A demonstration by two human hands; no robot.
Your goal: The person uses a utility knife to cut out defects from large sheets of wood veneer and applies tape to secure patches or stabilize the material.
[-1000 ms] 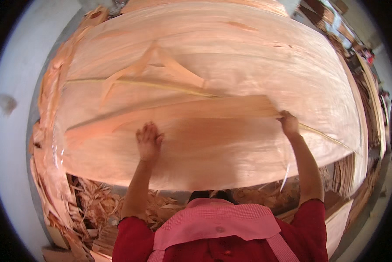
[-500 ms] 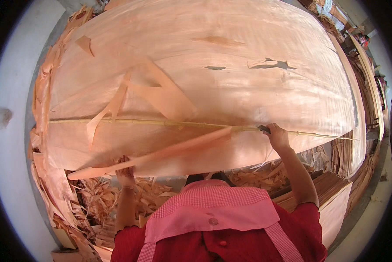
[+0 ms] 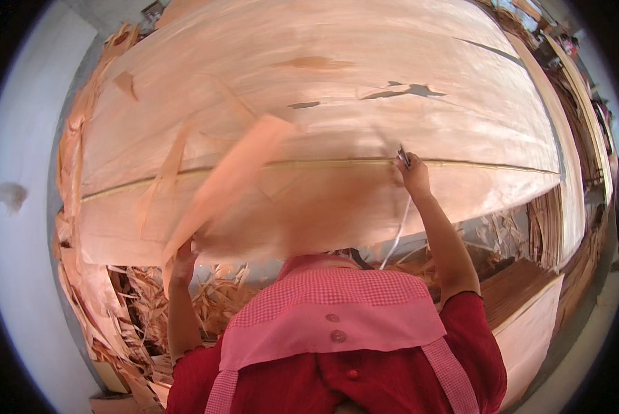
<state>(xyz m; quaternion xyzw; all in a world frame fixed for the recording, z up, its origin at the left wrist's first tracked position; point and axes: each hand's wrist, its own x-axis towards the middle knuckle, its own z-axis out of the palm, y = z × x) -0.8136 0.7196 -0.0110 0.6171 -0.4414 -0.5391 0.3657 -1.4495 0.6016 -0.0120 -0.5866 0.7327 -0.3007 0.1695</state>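
Note:
A wide sheet of thin wood veneer (image 3: 461, 131) covers the surface before me, with dark holes and a tear in its far part. Across it, left to right, lies a slender bamboo stick (image 3: 302, 163). My right hand (image 3: 415, 179) is closed around a small knife (image 3: 404, 157) with a dark handle, tip pointing away, just at the stick. A white cord (image 3: 396, 241) hangs below that hand. At the near left edge, my left hand (image 3: 184, 261) grips a long veneer strip (image 3: 230, 169), which rises blurred and hides some fingers.
Loose veneer scraps (image 3: 220, 303) lie heaped below the near edge. Stacked veneer sheets (image 3: 520, 297) stand at the lower right. Torn veneer edges (image 3: 71, 159) line the left side beside a pale wall (image 3: 30, 138). Thin offcuts (image 3: 164, 172) rest on the sheet.
The veneer strip has swung up and away from the near edge, held in my left hand. My right hand has turned the knife from pointing left to pointing away.

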